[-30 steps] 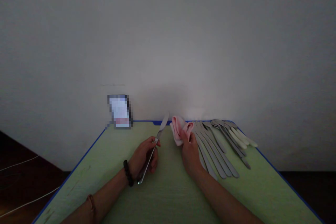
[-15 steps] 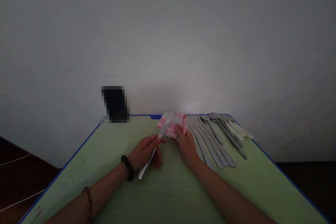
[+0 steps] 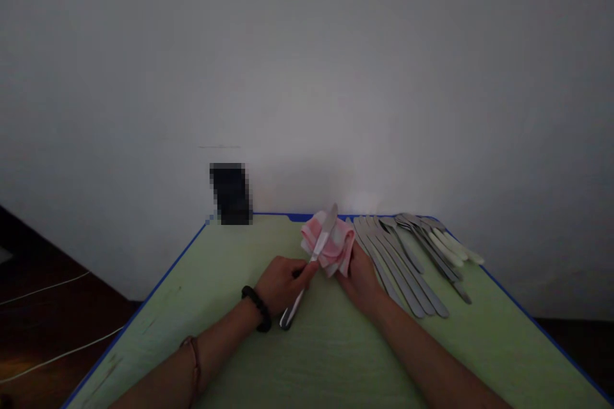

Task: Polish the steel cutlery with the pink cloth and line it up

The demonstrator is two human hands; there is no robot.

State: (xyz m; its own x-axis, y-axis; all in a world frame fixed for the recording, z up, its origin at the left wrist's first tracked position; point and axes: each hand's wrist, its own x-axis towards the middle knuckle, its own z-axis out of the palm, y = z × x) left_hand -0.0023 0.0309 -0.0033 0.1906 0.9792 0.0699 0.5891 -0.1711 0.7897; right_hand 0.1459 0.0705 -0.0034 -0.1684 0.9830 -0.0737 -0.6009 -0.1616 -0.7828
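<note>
My left hand (image 3: 286, 282) is closed round the handle of a metal table knife (image 3: 325, 234). The blade points up and away, lying against a pink and white cloth (image 3: 339, 248). My right hand (image 3: 361, 278) grips that cloth from below and the right; its fingertips are hidden behind the folds. To the right of my right hand, several metal knives (image 3: 407, 281) lie side by side on the green table (image 3: 307, 358).
Spoons (image 3: 405, 246) and cutlery with white handles (image 3: 455, 249) lie at the table's far right. A pixelated dark upright object (image 3: 232, 195) stands at the far left edge. Behind the table rises a pale wall (image 3: 307, 77).
The knife has turned in my left hand and now lies across the front of the cloth. My right hand has shifted under the cloth, which sits more bunched. The whole view has moved slightly.
</note>
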